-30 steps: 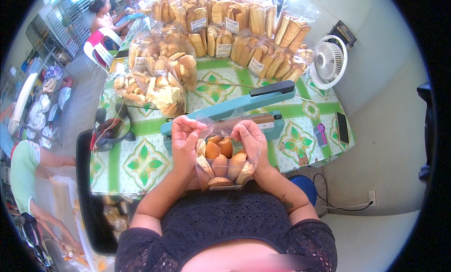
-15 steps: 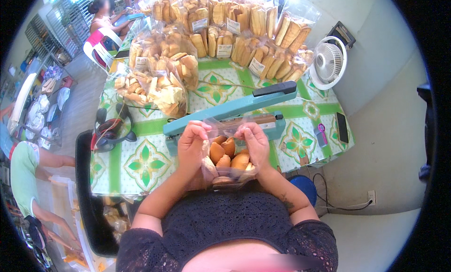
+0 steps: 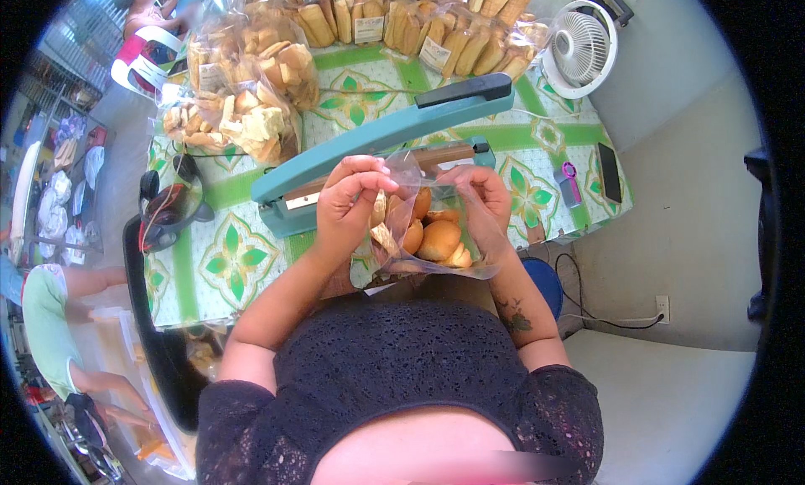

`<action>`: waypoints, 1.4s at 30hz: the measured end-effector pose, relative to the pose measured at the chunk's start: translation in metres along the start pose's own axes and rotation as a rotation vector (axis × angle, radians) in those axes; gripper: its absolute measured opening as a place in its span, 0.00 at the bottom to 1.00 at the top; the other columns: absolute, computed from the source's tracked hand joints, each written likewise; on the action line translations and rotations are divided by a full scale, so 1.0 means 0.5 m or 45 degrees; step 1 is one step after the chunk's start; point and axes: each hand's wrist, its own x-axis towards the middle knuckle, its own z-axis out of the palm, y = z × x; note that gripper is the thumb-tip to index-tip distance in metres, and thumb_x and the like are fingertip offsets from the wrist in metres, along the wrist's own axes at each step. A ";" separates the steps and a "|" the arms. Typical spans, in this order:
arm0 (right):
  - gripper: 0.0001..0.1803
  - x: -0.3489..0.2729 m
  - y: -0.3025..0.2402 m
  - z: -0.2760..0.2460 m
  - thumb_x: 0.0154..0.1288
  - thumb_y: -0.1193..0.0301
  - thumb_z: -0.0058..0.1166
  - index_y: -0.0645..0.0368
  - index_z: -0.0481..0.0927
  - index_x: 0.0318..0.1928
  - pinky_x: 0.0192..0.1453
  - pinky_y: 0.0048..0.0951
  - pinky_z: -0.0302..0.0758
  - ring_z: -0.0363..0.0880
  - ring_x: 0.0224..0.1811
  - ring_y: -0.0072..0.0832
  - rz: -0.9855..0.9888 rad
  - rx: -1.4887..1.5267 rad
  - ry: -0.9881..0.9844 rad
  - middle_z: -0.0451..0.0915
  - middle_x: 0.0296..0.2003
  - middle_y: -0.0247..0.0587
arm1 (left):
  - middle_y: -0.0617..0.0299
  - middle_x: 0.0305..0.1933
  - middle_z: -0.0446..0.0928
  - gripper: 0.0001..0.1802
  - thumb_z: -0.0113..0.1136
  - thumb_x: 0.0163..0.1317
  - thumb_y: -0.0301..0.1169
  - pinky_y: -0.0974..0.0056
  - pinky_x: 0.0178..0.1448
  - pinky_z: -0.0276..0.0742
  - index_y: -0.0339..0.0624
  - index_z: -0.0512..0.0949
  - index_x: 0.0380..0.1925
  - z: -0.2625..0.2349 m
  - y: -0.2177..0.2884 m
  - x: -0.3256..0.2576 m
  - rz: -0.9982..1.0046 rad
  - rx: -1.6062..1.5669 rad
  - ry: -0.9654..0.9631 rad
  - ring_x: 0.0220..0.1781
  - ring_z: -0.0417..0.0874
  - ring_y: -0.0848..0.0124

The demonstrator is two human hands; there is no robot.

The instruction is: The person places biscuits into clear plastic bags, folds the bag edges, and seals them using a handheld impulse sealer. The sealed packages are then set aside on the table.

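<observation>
A clear plastic bag [image 3: 428,233] of small golden bread rolls [image 3: 439,239] hangs in front of the person's chest, just over the near edge of the table [image 3: 235,259]. Both hands hold it by its open top. The left hand [image 3: 350,202] has its fingers [image 3: 369,180] pinched narrow on the left side of the mouth, and the right hand [image 3: 482,202] curls its fingers [image 3: 471,176] closed around the right side, so the film is stretched between them and the rolls sag to the bottom.

Judging from this hold, the step in hand is gathering and flattening the mouth of the filled bag; it looks unsealed, though the film is too clear to be sure. Right behind the bag, touching nothing of it, stands a teal heat sealer [image 3: 381,141] with its long arm raised and the bar beneath it exposed. The likely next move calls for keeping the two edges of the mouth level and taut, with the rolls kept low and clear of the seam, and freeing one hand for the black handle [image 3: 465,89] of the arm.

Farther back, many filled bags of bread sticks and biscuits [image 3: 251,82] crowd the green patterned tablecloth. A white fan [image 3: 580,47] stands at the right corner, with a dark phone [image 3: 610,171] near the right edge. Another seated person [image 3: 50,334] shows at the far left.
</observation>
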 end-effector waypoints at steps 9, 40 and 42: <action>0.13 -0.011 -0.065 -0.039 0.65 0.64 0.48 0.62 0.75 0.42 0.70 0.52 0.47 0.76 0.48 0.39 -0.362 -0.920 -0.463 0.77 0.41 0.47 | 0.50 0.56 0.63 0.54 0.58 0.37 0.70 0.49 0.67 0.54 0.39 0.70 0.56 -0.056 0.054 -0.027 0.235 0.525 -0.608 0.63 0.62 0.51; 0.08 -0.011 -0.122 -0.001 0.48 0.70 0.63 0.56 0.77 0.28 0.68 0.42 0.52 0.56 0.68 0.45 -0.056 -0.684 -0.571 0.54 0.66 0.57 | 0.47 0.69 0.48 0.09 0.61 0.55 0.37 0.46 0.71 0.39 0.45 0.76 0.25 -0.024 0.076 -0.038 -0.148 0.219 -0.275 0.72 0.45 0.49; 0.09 -0.003 -0.113 0.001 0.50 0.68 0.63 0.57 0.76 0.28 0.68 0.40 0.52 0.56 0.67 0.43 0.016 -0.467 -0.579 0.56 0.65 0.56 | 0.47 0.69 0.52 0.10 0.60 0.56 0.39 0.48 0.71 0.39 0.46 0.77 0.26 -0.028 0.076 -0.029 -0.097 0.351 -0.364 0.72 0.47 0.49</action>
